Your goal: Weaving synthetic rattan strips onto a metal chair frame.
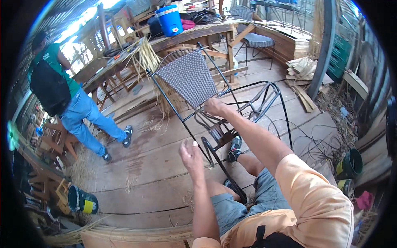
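Note:
A black metal chair frame (223, 166) stands tilted in front of me, close to my legs. A grey-and-white woven panel (188, 78) fills part of its back. My right hand (214, 107) is closed at the panel's lower edge. Whatever its fingers hold there is too small to make out. Below that hand, dark strips or bars (217, 131) cross the frame's lower part. To the left of the frame, my left hand (191, 156) is raised with fingers apart and nothing in it.
A person (68, 89) with a backpack stands at the left beside a long wooden workbench (198, 34). On it sits a blue cooler (169, 22). Dark buckets (82, 200) stand left and right. Loose black cable (316, 142) and wood offcuts (304, 89) lie at right.

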Motion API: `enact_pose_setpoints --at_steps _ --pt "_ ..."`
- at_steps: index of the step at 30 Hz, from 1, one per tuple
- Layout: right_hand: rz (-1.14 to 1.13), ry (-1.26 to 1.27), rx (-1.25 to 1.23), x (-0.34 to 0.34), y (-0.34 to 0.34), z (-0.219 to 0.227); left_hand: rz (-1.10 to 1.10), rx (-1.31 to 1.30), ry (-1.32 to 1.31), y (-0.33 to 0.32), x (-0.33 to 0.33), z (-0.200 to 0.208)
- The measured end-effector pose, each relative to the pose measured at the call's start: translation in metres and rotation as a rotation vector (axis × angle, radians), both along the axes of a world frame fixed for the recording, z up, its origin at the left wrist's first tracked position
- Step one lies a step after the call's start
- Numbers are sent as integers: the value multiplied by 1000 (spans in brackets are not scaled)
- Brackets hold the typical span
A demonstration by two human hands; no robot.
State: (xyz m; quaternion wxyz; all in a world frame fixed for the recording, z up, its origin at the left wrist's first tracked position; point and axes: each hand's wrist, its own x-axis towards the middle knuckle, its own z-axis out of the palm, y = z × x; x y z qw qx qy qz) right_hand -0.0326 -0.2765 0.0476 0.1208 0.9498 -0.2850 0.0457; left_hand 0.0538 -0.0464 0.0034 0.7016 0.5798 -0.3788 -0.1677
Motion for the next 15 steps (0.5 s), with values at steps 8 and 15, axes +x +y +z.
enact_pose_setpoints --at_steps 8,15 --pt "33 -20 -74 -10 21 18 -177 246 -504 -32 -34 44" --pt "-219 -391 542 -22 38 21 -225 116 58 -13 -56 20"
